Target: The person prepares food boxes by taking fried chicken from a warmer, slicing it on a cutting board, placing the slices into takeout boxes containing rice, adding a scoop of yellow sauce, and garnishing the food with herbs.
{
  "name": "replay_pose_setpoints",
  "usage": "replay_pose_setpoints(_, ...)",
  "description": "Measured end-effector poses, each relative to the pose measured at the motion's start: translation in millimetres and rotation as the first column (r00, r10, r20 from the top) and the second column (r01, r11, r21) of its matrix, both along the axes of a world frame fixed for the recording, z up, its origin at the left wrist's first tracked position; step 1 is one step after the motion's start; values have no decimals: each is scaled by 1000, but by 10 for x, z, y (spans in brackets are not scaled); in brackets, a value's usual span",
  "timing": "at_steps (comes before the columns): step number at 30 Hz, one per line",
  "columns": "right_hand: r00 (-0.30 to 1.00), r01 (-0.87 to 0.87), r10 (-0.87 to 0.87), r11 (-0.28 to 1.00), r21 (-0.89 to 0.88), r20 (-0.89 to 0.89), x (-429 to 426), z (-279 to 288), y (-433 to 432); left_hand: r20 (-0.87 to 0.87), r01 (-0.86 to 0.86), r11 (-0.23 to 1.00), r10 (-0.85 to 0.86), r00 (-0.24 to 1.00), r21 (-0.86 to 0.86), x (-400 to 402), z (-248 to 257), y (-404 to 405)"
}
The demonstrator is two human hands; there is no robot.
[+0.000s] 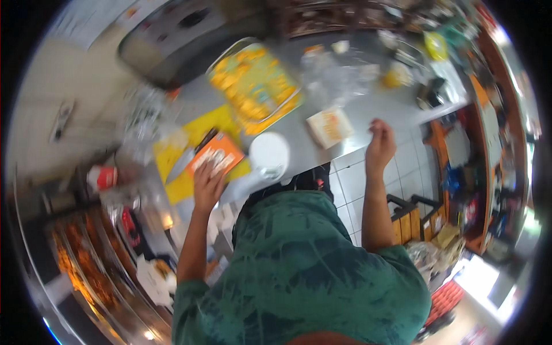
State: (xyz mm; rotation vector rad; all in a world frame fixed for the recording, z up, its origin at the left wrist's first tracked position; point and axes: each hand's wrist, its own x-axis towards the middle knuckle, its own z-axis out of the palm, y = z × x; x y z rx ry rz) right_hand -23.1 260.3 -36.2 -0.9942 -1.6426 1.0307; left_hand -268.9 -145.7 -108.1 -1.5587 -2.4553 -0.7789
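My left hand [208, 185] rests with its fingers on an orange printed box [217, 155], which lies on a yellow cutting board [172, 189]. Partly under or beside the box is a knife [181, 164] with a dark handle. A round white kitchen scale [269, 152] stands just right of the board. My right hand [381, 142] hovers near the front edge of the steel counter, fingers curled, with nothing plainly in it. Left of it sits a white box with orange print [330, 127]. Behind the scale is a glass-like tray of yellow-orange pieces [254, 84].
Clear plastic bags [321, 71] lie on the counter [297, 125] behind the white box. A red and white cup-like container [102, 177] stands at the left, above trays of cooked food [86, 254]. Shelves [487, 172] line the right side, beside wooden slatted furniture [405, 226].
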Motion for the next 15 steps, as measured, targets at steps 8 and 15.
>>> replay_pose_setpoints(8, 574, -739, 732, 273, -616, -365, -1183, -413, -2263, 145, -76, 997, 71, 987, 33, -17, 66, 12)
replay_pose_setpoints(15, 618, -689, 771, 437, -578, -152, -1593, -722, -2583, -56, 26, 1000, -27, 998, -12, -37, 9, -69)
